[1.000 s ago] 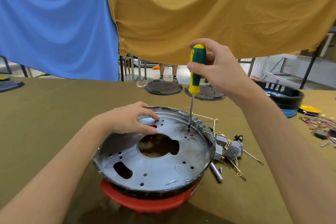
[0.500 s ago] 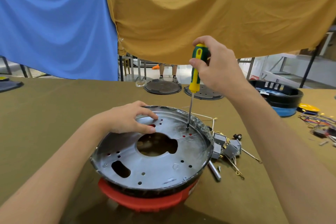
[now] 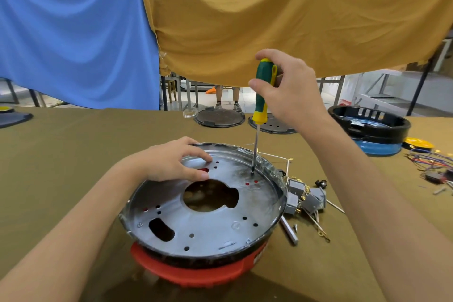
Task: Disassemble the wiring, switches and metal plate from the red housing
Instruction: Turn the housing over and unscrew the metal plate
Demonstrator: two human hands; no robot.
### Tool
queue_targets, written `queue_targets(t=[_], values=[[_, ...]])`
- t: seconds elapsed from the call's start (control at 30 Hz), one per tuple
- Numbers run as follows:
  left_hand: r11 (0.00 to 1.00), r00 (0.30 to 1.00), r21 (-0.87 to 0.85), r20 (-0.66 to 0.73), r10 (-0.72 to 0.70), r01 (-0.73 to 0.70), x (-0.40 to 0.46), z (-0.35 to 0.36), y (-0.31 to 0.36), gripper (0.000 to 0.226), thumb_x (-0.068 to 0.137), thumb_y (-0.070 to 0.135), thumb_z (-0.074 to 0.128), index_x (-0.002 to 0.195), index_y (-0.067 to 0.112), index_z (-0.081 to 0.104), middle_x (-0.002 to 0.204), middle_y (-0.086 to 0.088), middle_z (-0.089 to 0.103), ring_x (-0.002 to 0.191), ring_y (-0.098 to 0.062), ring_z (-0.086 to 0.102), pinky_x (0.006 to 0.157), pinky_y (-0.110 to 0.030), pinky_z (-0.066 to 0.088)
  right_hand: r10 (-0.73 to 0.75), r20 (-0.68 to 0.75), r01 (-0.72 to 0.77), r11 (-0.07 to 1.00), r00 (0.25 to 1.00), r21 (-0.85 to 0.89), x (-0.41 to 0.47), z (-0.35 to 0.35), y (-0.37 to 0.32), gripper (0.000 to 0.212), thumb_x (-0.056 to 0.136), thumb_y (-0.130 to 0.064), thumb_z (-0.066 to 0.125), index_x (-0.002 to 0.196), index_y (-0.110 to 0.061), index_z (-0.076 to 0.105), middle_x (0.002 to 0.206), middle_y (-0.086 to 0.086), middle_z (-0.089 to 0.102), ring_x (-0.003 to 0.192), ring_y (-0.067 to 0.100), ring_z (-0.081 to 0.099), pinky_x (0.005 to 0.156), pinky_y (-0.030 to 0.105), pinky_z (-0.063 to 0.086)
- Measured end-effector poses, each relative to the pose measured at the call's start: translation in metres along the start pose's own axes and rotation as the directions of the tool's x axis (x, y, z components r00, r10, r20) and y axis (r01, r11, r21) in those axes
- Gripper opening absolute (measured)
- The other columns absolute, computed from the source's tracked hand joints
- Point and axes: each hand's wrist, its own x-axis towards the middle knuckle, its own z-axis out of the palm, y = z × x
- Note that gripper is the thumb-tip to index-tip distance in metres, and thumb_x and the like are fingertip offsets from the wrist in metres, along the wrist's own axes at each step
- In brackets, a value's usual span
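The red housing [image 3: 196, 274] stands on the table in front of me, with the round metal plate [image 3: 210, 225] seated in its top. My left hand [image 3: 171, 162] presses on the plate's far left part, fingers spread over the rim and thumb near the centre hole. My right hand [image 3: 289, 90] grips the green and yellow handle of a screwdriver [image 3: 261, 95], held upright. Its tip sits on a screw at the plate's far right side. Grey switches with wires [image 3: 306, 198] lie loose on the table just right of the housing.
A metal bar [image 3: 289, 230] lies by the housing's right side. Two dark round plates [image 3: 219, 117] sit at the table's far edge. A black and blue housing [image 3: 372, 130] stands far right, with coloured wires [image 3: 431, 162] beside it. Blue and yellow cloths hang behind.
My right hand has shifted its grip round the screwdriver handle, turning it, while the tip stays on the same screw. My left hand has stayed on the plate.
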Motion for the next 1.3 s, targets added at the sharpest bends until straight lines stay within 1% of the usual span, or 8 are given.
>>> queue_targets(t=[0.17, 0.37, 0.43, 0.57, 0.73, 0.9, 1.17, 1.3], values=[[1.000, 1.000, 0.012, -0.001, -0.002, 0.002, 0.000, 0.000, 0.000, 0.046, 0.085, 0.066, 0.059, 0.129, 0.058, 0.050, 0.155, 0.015, 0.024, 0.138, -0.014, 0.036, 0.114, -0.039, 0.031, -0.005, 0.114, -0.005, 0.996, 0.993, 0.084, 0.002, -0.003, -0.006, 0.031, 0.090, -0.014, 0.059, 0.119, -0.026, 0.059, 0.088, -0.006, 0.057, 0.062, -0.004, 0.051, 0.054, 0.010, 0.039], [1.000, 1.000, 0.011, -0.004, 0.000, 0.000, 0.001, 0.000, -0.001, 0.046, 0.085, 0.067, 0.059, 0.129, 0.058, 0.051, 0.155, 0.014, 0.024, 0.138, -0.014, 0.035, 0.114, -0.040, 0.030, -0.009, -0.041, 0.006, 0.999, 0.999, -0.051, -0.006, 0.007, -0.005, 0.041, 0.085, -0.043, 0.075, 0.118, -0.024, 0.060, 0.107, 0.004, 0.040, 0.096, 0.021, 0.049, 0.084, 0.025, 0.047], [1.000, 1.000, 0.012, -0.004, -0.002, 0.002, 0.001, 0.001, -0.002, 0.046, 0.084, 0.067, 0.059, 0.129, 0.058, 0.051, 0.155, 0.015, 0.024, 0.138, -0.014, 0.035, 0.114, -0.041, 0.030, -0.014, -0.089, 0.008, 0.997, 0.996, -0.078, -0.005, 0.005, -0.004, 0.040, 0.085, -0.037, 0.076, 0.120, -0.026, 0.062, 0.103, 0.003, 0.043, 0.089, 0.018, 0.049, 0.075, 0.014, 0.040], [1.000, 1.000, 0.012, -0.001, -0.007, 0.007, 0.002, 0.001, -0.002, 0.046, 0.084, 0.067, 0.059, 0.129, 0.058, 0.050, 0.155, 0.015, 0.024, 0.138, -0.014, 0.035, 0.114, -0.043, 0.031, 0.014, -0.054, -0.019, 0.996, 0.998, -0.091, -0.002, 0.000, -0.005, 0.045, 0.088, -0.027, 0.072, 0.131, -0.026, 0.058, 0.107, 0.002, 0.059, 0.094, 0.019, 0.053, 0.086, 0.027, 0.045], [1.000, 1.000, 0.009, -0.004, 0.005, -0.005, 0.001, 0.001, -0.002, 0.046, 0.086, 0.066, 0.059, 0.130, 0.056, 0.051, 0.154, 0.014, 0.025, 0.138, -0.013, 0.034, 0.114, -0.040, 0.030, 0.080, 0.025, -0.080, 0.996, 0.996, -0.036, 0.002, -0.001, -0.004, 0.033, 0.090, -0.017, 0.057, 0.122, -0.015, 0.051, 0.081, -0.002, 0.049, 0.067, 0.016, 0.045, 0.059, 0.026, 0.037], [1.000, 1.000, 0.004, -0.006, 0.008, -0.008, 0.000, 0.001, 0.000, 0.046, 0.086, 0.064, 0.060, 0.130, 0.054, 0.051, 0.153, 0.013, 0.026, 0.138, -0.014, 0.035, 0.115, -0.041, 0.030, 0.048, -0.045, -0.052, 0.996, 0.998, -0.075, -0.006, 0.004, -0.007, 0.040, 0.088, -0.044, 0.070, 0.118, -0.021, 0.056, 0.106, 0.004, 0.037, 0.100, 0.024, 0.047, 0.086, 0.030, 0.043], [1.000, 1.000, 0.004, -0.003, 0.001, -0.001, -0.001, 0.000, 0.001, 0.047, 0.087, 0.063, 0.059, 0.132, 0.052, 0.051, 0.154, 0.012, 0.026, 0.138, -0.014, 0.035, 0.115, -0.041, 0.031, 0.024, -0.014, -0.025, 0.994, 1.000, -0.105, -0.002, 0.002, -0.010, 0.048, 0.096, -0.021, 0.061, 0.142, -0.018, 0.048, 0.119, 0.009, 0.059, 0.104, 0.022, 0.053, 0.086, 0.026, 0.039], [1.000, 1.000, 0.016, 0.000, 0.002, -0.002, -0.001, 0.000, 0.001, 0.048, 0.086, 0.064, 0.059, 0.132, 0.053, 0.051, 0.155, 0.012, 0.025, 0.138, -0.014, 0.035, 0.115, -0.042, 0.030, 0.021, -0.003, -0.022, 0.998, 1.000, -0.061, -0.006, 0.006, -0.013, 0.034, 0.094, -0.015, 0.053, 0.128, -0.012, 0.049, 0.096, 0.010, 0.057, 0.085, 0.027, 0.055, 0.074, 0.040, 0.049]])
